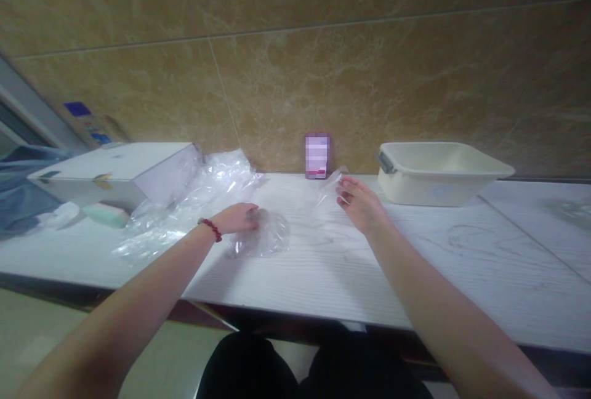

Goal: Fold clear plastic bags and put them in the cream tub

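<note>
My left hand (234, 219), with a red bead bracelet at the wrist, has its fingers closed on a crumpled clear plastic bag (272, 236) on the white tabletop. Some of its fingertips are hard to make out through the film. A small clear plastic piece (329, 189) is pinched between the thumb and fingers of my right hand (362, 202), slightly above the table and left of the cream bin. Beside my left hand, a loose heap of clear plastic bags (203, 193) spreads over the table.
A cream bin (443, 193) with a grey handle stands at the back right. Against the tiled wall leans a phone (317, 156). On the left are a white box (115, 168), a pale green sponge-like block (107, 215) and a dark bluish bag (28, 189). Wood-grain tabletop (295, 282) ends before my knees.
</note>
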Available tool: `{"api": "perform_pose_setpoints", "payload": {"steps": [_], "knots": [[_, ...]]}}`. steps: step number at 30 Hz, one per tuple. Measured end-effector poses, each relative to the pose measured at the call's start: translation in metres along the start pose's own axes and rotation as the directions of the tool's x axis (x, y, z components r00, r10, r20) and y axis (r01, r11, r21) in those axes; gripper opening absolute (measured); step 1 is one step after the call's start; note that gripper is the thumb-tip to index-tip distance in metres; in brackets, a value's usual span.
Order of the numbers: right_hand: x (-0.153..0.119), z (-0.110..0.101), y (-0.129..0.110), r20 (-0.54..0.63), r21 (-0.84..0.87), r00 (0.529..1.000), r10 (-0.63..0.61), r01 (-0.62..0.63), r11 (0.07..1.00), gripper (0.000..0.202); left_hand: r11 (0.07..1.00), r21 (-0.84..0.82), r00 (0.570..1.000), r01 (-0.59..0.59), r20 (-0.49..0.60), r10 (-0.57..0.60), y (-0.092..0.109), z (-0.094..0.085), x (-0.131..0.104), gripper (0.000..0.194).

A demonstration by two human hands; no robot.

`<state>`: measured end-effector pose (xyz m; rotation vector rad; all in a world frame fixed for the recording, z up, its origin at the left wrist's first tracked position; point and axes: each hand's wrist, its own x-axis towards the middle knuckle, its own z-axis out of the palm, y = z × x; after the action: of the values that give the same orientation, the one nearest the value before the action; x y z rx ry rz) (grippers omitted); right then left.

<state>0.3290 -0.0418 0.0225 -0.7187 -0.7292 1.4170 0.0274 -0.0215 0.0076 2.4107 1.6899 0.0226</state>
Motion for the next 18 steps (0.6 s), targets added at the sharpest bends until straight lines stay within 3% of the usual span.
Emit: {"api": "perform_pose_setpoints", "payload": {"steps": [6,10,12,14,16,18], "knots": [[0.001,0.0,-0.005,0.015,0.09,1.0,-0.018,0.016,0.996,0.016,0.993,-0.114,0.998,0.016,-0.056,-0.022,0.0,0.009,0.0,0.035],[0.0,0.0,-0.009,0.042,0.12,0.995,-0.086,0.081,0.99,0.011,0.992,-0.117,0.984,0.05,-0.166,-0.07,-0.009,-0.007,0.001,0.032],[-0.003,0.0,-0.011,0.044,0.104,0.995,-0.092,0.087,0.991,0.01,0.985,-0.054,0.941,0.164,-0.292,-0.173,-0.021,-0.024,0.003,0.031],[-0.006,0.0,-0.012,0.057,0.069,0.994,-0.088,0.084,0.994,0.01,0.947,0.0,0.864,0.322,-0.41,-0.293,-0.038,-0.041,0.004,0.031],[-0.007,0.001,-0.013,0.065,0.032,0.993,-0.095,0.093,0.995,0.012,0.889,0.006,0.784,0.458,-0.475,-0.4,-0.059,-0.054,0.004,0.031],[-0.007,0.002,-0.012,0.061,0.016,0.99,-0.123,0.122,0.992,0.014,0.85,0.006,0.747,0.528,-0.48,-0.46,-0.076,-0.06,0.002,0.032]]}}
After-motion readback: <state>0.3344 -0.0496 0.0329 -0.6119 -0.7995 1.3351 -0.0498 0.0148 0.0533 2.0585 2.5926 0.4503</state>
